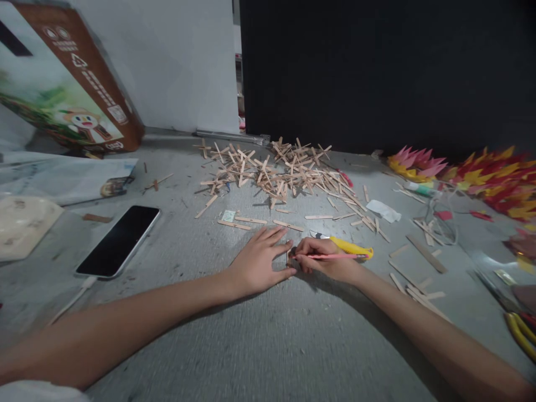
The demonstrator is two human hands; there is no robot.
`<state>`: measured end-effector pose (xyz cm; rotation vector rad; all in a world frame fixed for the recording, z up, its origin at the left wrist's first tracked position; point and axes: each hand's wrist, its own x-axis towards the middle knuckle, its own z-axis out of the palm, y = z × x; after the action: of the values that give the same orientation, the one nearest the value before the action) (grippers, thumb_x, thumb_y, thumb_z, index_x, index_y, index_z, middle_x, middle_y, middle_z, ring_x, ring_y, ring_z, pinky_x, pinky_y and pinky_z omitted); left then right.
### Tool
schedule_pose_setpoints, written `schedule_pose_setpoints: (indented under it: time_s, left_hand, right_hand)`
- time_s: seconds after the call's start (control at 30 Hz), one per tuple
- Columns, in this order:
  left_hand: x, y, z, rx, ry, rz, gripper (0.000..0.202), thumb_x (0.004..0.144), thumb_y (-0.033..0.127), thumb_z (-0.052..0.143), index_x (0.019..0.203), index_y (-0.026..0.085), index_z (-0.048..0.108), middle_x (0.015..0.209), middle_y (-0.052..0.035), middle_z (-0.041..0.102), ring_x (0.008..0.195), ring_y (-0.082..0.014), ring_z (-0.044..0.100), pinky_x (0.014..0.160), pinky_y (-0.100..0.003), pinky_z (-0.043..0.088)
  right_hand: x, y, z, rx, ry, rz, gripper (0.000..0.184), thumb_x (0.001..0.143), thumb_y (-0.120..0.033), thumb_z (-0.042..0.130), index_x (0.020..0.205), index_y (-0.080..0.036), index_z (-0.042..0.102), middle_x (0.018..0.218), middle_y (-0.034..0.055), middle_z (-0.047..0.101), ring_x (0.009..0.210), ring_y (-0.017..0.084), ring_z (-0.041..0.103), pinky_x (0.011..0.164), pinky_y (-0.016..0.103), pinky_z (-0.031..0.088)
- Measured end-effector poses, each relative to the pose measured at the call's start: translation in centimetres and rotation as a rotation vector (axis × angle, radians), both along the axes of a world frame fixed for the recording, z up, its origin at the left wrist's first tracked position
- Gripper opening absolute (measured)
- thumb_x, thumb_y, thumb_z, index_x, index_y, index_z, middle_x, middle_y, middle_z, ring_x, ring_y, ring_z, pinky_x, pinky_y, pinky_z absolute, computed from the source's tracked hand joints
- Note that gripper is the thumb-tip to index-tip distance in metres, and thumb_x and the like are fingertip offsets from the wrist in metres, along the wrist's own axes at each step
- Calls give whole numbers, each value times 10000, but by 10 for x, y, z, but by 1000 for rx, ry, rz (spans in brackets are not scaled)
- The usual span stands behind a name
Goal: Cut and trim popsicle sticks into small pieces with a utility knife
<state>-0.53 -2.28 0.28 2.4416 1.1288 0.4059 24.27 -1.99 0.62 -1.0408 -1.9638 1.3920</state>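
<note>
2 bare hands are at work in the middle of the grey worktop [251, 357]. The L hand [262, 261] lies low w/ its fingers spread apart; thumb & pointer are at the 2 ends of 1 short wooden stick [287, 257], which sits btwn the hands & points approx. 12 to 6 o'clock. The R hand [318, 259], at 3 o'clock from that stick, has its fingers closed around 1 pink pencil [339, 257]. The pencil's tip end is right by the stick; can't tell if it touches. Just past the R hand, at 2 o'clock, is 1 yellow knife [352, 247]. Close by at 11 to 12 o'clock are 3 loose sticks [234, 225] & 1 pale green square [228, 215]. Farther off at 12 o'clock is 1 big pile of crossed sticks [266, 173], too many to count. At 9 o'clock lies 1 phone [119, 241] w/ 1 white cord [71, 304] plugged in, & at 10 o'clock stands 1 brown box [106, 95]. Over at 2 o'clock are 1 white scrap [384, 210], 1 tube [421, 188] & 2 spiky flower-like bunches, 1 pink bunch [419, 160] & 1 red bunch [498, 184]. At 4 o'clock is 1 tool w/ yellow handles [519, 332].
</note>
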Motion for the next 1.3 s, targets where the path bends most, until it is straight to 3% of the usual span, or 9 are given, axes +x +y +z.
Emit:
schedule_pose_setpoints:
  time_s: [0.5,0.97,1.13,1.3]
  left_hand:
    - [-1,0,-1,12,-19,-2,675,962,693,602,1493,278,626,1718,-87,386,1611,-283,330,1342,-495,198]
    - [0,0,0,-3,-20,-1,683,963,690,602,1486,251,634,1714,-107,386,1609,-289,334,1341,-512,204]
    - [-1,1,-2,11,-35,-6,683,956,703,604,1484,270,637,1713,-95,392,1610,-291,332,1342,-517,204]
    - [-1,1,-2,1,-49,-6,681,958,691,610,1487,263,634,1714,-95,389,1605,-303,340,1343,-524,203]
  right_hand:
    - [0,1,-2,-29,29,-36,336,1008,-508,657,878,-202,613,769,26,698,636,137,619,570,272,490]
    - [-1,2,3,-60,-14,39,322,1010,-491,659,899,-192,611,896,57,740,656,119,632,591,266,505]
    - [0,2,1,-61,25,-10,328,1012,-500,659,888,-201,603,781,19,698,639,130,635,586,268,494]
    - [-1,2,3,-42,-24,34,322,1006,-500,670,895,-203,611,857,37,728,646,120,634,597,264,493]
